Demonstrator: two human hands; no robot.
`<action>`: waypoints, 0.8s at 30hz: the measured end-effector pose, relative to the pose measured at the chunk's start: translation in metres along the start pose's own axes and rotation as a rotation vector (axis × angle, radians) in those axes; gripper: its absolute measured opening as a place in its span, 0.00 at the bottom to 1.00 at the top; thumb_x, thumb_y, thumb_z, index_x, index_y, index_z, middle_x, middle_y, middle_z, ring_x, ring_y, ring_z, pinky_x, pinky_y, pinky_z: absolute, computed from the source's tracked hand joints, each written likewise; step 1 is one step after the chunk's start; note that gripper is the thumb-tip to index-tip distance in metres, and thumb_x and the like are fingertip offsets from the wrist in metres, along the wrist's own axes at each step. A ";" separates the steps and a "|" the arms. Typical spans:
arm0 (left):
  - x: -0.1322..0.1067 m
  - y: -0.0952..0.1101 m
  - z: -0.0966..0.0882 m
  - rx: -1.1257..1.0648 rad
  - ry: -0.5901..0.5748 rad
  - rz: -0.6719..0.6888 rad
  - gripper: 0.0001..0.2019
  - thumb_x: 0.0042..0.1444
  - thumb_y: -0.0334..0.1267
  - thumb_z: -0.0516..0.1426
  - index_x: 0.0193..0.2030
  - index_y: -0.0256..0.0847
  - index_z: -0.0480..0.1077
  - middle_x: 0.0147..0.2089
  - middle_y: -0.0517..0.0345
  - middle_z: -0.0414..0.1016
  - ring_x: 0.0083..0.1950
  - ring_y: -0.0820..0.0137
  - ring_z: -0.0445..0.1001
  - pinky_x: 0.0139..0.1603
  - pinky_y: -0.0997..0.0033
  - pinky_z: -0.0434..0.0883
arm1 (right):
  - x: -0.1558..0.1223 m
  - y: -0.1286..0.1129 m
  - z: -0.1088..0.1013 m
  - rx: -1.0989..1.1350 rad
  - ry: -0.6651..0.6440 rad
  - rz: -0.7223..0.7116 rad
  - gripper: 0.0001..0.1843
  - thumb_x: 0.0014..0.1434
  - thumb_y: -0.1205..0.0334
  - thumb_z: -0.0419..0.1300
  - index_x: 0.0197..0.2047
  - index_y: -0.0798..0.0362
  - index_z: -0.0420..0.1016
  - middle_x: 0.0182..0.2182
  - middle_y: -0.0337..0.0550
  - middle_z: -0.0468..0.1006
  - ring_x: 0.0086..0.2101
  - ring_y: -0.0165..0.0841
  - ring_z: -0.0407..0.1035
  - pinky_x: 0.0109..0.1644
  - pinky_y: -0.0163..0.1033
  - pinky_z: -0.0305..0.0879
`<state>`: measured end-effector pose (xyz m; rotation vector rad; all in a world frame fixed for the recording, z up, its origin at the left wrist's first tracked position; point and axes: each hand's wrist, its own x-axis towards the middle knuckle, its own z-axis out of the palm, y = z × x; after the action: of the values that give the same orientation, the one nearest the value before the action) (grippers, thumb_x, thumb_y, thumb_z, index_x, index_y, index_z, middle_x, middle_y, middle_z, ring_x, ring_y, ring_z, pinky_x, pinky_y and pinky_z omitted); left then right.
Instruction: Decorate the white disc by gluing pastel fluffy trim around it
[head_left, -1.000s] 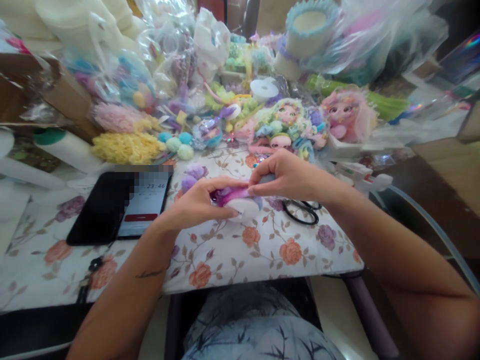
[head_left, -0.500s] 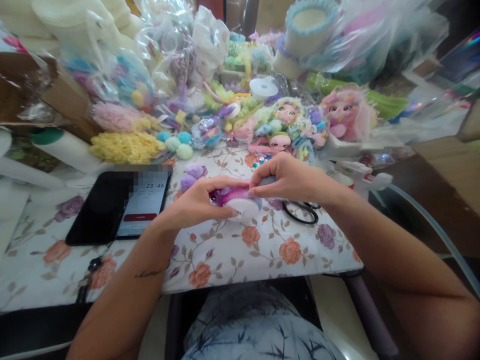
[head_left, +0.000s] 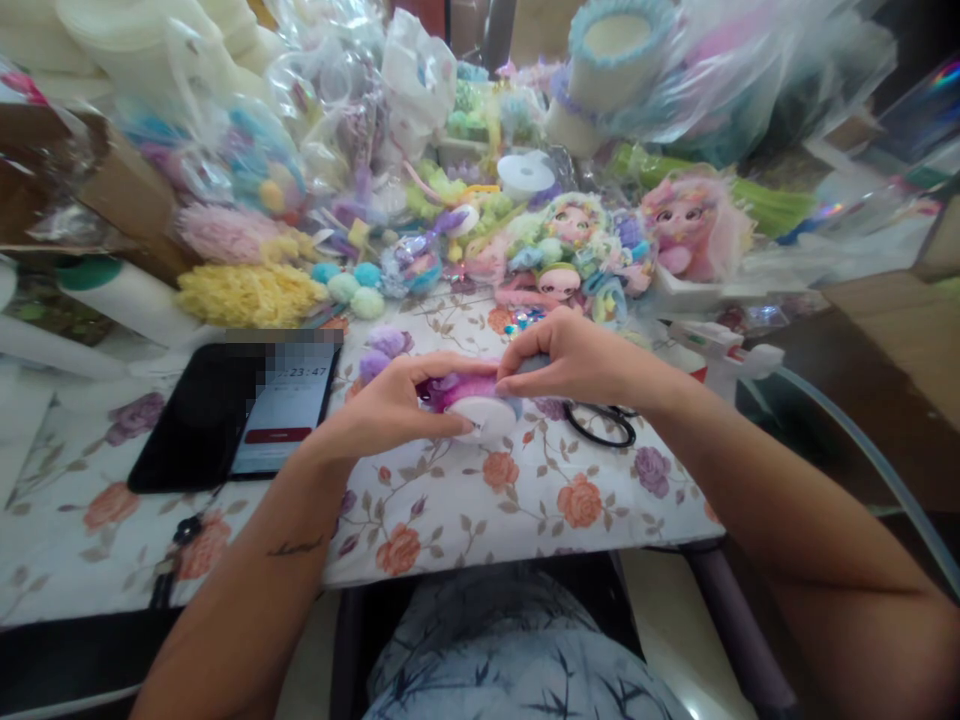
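Note:
Thumb and fingers of my left hand (head_left: 397, 400) are closed round a small pink and purple piece with a round white end (head_left: 487, 412), held just over the table; its exact kind I cannot make out. My right hand (head_left: 555, 352) is closed in a pinch, fingertips against the upper right edge of that piece. Whatever lies in the pinch is hidden. Something dark grey shows under the right fingers. Purple pompoms (head_left: 382, 348) lie beyond my left hand. Black-handled scissors (head_left: 600, 425) rest on the flowered cloth (head_left: 480, 520), near my right wrist.
A phone (head_left: 281, 410) lies at the left. On the right stands a white glue gun (head_left: 712, 345) with a cord. Yellow trim (head_left: 251, 295), pompoms (head_left: 366, 302), a ribbon spool (head_left: 525, 175), a pink-haired doll (head_left: 679, 225) and plastic bags crowd the back.
Both hands keep nearly the same hold and place. The phone's timer has gone up by one second, and the view has shifted very slightly.

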<state>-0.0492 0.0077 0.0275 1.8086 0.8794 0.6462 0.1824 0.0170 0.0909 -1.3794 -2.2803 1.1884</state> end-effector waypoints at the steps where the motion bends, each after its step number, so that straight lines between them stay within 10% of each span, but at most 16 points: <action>1: 0.000 0.000 0.000 0.000 0.000 0.000 0.28 0.47 0.39 0.70 0.57 0.51 0.76 0.54 0.56 0.80 0.56 0.61 0.76 0.60 0.67 0.71 | 0.000 0.000 0.000 -0.004 -0.003 0.001 0.07 0.54 0.62 0.64 0.29 0.55 0.82 0.22 0.37 0.75 0.22 0.25 0.62 0.26 0.35 0.54; 24: 0.001 0.001 0.000 -0.043 -0.027 -0.015 0.26 0.49 0.36 0.69 0.57 0.51 0.76 0.55 0.58 0.79 0.57 0.64 0.76 0.60 0.69 0.71 | -0.001 0.015 0.007 0.044 0.014 -0.021 0.06 0.53 0.62 0.64 0.30 0.54 0.83 0.23 0.38 0.76 0.24 0.27 0.64 0.27 0.35 0.56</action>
<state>-0.0485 0.0083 0.0287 1.7668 0.8542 0.6252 0.1888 0.0158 0.0758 -1.3405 -2.2396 1.2109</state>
